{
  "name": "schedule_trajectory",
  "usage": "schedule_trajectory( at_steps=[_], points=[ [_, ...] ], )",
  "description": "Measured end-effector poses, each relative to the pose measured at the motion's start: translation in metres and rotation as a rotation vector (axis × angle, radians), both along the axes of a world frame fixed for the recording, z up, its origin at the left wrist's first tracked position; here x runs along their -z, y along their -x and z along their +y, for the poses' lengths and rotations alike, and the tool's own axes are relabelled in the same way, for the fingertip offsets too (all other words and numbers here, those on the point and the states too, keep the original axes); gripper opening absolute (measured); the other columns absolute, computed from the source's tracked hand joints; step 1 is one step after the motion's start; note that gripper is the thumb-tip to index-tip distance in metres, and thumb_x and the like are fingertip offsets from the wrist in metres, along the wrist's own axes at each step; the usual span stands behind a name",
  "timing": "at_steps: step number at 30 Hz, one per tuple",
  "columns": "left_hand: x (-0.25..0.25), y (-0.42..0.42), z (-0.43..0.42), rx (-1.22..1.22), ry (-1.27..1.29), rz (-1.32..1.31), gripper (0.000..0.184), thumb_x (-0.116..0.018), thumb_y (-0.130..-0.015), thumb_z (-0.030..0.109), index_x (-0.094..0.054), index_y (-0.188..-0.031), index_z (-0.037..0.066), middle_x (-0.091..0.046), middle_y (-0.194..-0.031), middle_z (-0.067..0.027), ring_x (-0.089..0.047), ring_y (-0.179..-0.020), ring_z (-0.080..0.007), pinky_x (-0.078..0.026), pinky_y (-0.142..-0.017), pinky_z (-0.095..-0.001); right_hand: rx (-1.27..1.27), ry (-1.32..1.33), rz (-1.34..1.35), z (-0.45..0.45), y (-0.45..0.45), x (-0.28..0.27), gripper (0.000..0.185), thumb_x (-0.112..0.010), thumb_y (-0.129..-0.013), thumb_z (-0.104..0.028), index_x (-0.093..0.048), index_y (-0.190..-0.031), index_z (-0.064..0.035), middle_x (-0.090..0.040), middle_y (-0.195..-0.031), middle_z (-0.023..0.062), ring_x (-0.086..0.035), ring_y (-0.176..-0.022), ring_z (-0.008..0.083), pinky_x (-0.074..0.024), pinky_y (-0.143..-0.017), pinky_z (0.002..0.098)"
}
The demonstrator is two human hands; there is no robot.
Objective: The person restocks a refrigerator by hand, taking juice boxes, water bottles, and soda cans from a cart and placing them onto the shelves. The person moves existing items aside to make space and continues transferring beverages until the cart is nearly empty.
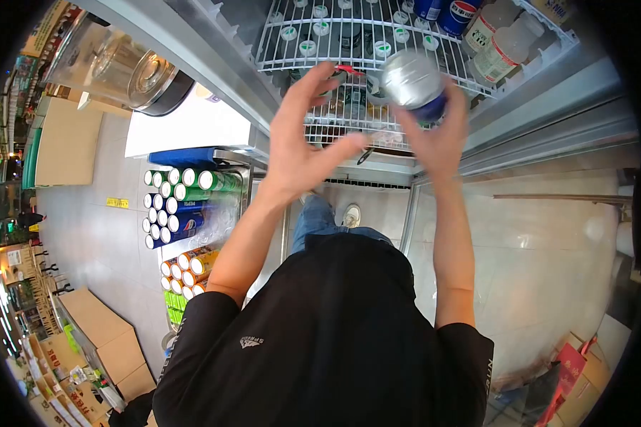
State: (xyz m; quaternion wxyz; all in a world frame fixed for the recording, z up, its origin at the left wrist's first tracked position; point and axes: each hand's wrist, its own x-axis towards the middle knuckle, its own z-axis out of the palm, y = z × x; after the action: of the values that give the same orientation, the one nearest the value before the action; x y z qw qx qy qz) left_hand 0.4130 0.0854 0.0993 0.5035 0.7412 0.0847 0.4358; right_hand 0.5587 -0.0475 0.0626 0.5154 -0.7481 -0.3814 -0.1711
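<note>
My right hand (440, 139) grips round metal can (412, 82), silver-ended, blue-sided, beside my left hand (298, 156), thumb and fingers spread wide; beyond both, white wire rack (281, 67) holds white-capped bottles (308, 48).

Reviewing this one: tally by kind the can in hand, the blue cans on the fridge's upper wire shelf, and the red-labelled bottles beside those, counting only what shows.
Silver-ended can in the right hand: 1
Blue cans: 2
Red-labelled bottles: 2
Total: 5
</note>
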Motion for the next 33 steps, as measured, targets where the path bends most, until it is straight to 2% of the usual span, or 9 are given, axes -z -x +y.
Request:
schedule_trajectory(
  at_steps=[4, 12, 18, 19, 22, 25, 28, 29, 33],
  points=[
    [0.043, 0.045, 0.048, -0.123, 0.026, 0.211, 0.042, -0.073, -0.083, 0.013, -0.060, -0.120, -0.002, -0.066, -0.111, -0.0105, -0.062, -0.104, -0.0173, -0.048, -0.091, -0.0325, 0.229, -0.118, -0.005, 0.016, -0.066, -0.016, 0.079, -0.085, -0.069, -0.040, -0.048, -0.122, 0.0057, -0.061, -0.112, 0.0212, -0.062, -0.098, 0.0324, -0.0488, -0.086, 0.0400],
    [0.155, 0.174, 0.158, -0.580, 0.112, 0.494, 0.039, -0.071, -0.086, 0.018, -0.061, -0.117, -0.004, -0.066, -0.106, -0.0132, -0.063, -0.096, -0.0192, -0.049, -0.085, -0.0308, 0.285, 0.015, -0.155, 0.051, -0.172, 0.017, 0.081, -0.081, -0.070, -0.046, -0.046, -0.117, 0.0095, -0.059, -0.107, 0.0285, -0.060, -0.100, 0.0418, -0.0477, -0.084, 0.0468],
    [0.210, 0.276, 0.189, -1.004, -0.434, 0.815, 0.057, -0.071, -0.078, 0.021, -0.052, -0.128, 0.000, -0.054, -0.125, -0.0275, -0.049, -0.119, -0.0415, -0.039, -0.101, -0.0465, 0.261, -0.014, -0.032, 0.061, -0.187, 0.029, 0.081, -0.080, -0.073, -0.043, -0.040, -0.121, 0.0093, -0.056, -0.111, 0.0319, -0.057, -0.104, 0.0460, -0.0448, -0.089, 0.0490],
    [0.229, 0.298, 0.199, -1.043, -0.465, 0.957, 0.063, -0.071, -0.076, 0.025, -0.050, -0.131, 0.002, -0.049, -0.131, -0.0304, -0.046, -0.122, -0.0441, -0.036, -0.103, -0.0498, 0.239, 0.011, 0.018, 0.059, -0.183, 0.026, 0.077, -0.079, -0.075, -0.036, -0.039, -0.123, 0.0094, -0.054, -0.117, 0.0329, -0.054, -0.108, 0.0456, -0.0430, -0.092, 0.0491],
    [0.245, 0.326, 0.188, -1.133, -0.401, 1.242, 0.074, -0.072, -0.074, 0.026, -0.043, -0.140, 0.010, -0.037, -0.142, -0.0310, -0.037, -0.130, -0.0445, -0.030, -0.107, -0.0533, 0.155, -0.053, -0.087, 0.052, -0.177, 0.026, 0.070, -0.076, -0.077, -0.027, -0.039, -0.125, 0.0072, -0.051, -0.123, 0.0319, -0.052, -0.112, 0.0456, -0.0418, -0.094, 0.0490],
    [0.251, 0.344, 0.180, -1.054, -0.369, 1.379, 0.081, -0.071, -0.073, 0.024, -0.037, -0.145, 0.014, -0.034, -0.145, -0.0285, -0.033, -0.134, -0.0434, -0.029, -0.109, -0.0530, 0.442, -0.008, -0.445, 0.045, -0.149, 0.022, 0.059, -0.073, -0.079, -0.019, -0.044, -0.124, 0.0045, -0.053, -0.122, 0.0270, -0.054, -0.109, 0.0419, -0.0444, -0.091, 0.0467],
    [0.255, 0.350, 0.179, -1.064, -0.414, 1.380, 0.082, -0.072, -0.073, 0.023, -0.035, -0.145, 0.013, -0.036, -0.144, -0.0263, -0.035, -0.133, -0.0415, -0.031, -0.107, -0.0527, 0.367, -0.038, -0.280, 0.041, -0.125, 0.025, 0.046, -0.072, -0.078, -0.017, -0.054, -0.118, -0.0015, -0.058, -0.112, 0.0190, -0.059, -0.099, 0.0357, -0.0476, -0.083, 0.0434],
    [0.256, 0.353, 0.180, -1.066, -0.403, 1.377, 0.081, -0.073, -0.074, 0.023, -0.035, -0.145, 0.013, -0.037, -0.144, -0.0262, -0.036, -0.132, -0.0411, -0.031, -0.107, -0.0526, 0.295, 0.016, -0.263, 0.041, -0.123, 0.024, 0.036, -0.072, -0.077, -0.020, -0.062, -0.109, -0.0063, -0.060, -0.098, 0.0132, -0.060, -0.088, 0.0318, -0.0489, -0.076, 0.0416],
    [0.244, 0.353, 0.176, -1.077, -0.382, 1.367, 0.079, -0.074, -0.073, 0.017, -0.038, -0.142, 0.010, -0.038, -0.142, -0.0269, -0.039, -0.130, -0.0410, -0.034, -0.106, -0.0492, 0.285, 0.245, -0.303, 0.045, -0.140, 0.032, 0.037, -0.072, -0.077, -0.026, -0.064, -0.109, -0.0093, -0.060, -0.094, 0.0118, -0.061, -0.085, 0.0329, -0.0493, -0.075, 0.0431]
  ],
)
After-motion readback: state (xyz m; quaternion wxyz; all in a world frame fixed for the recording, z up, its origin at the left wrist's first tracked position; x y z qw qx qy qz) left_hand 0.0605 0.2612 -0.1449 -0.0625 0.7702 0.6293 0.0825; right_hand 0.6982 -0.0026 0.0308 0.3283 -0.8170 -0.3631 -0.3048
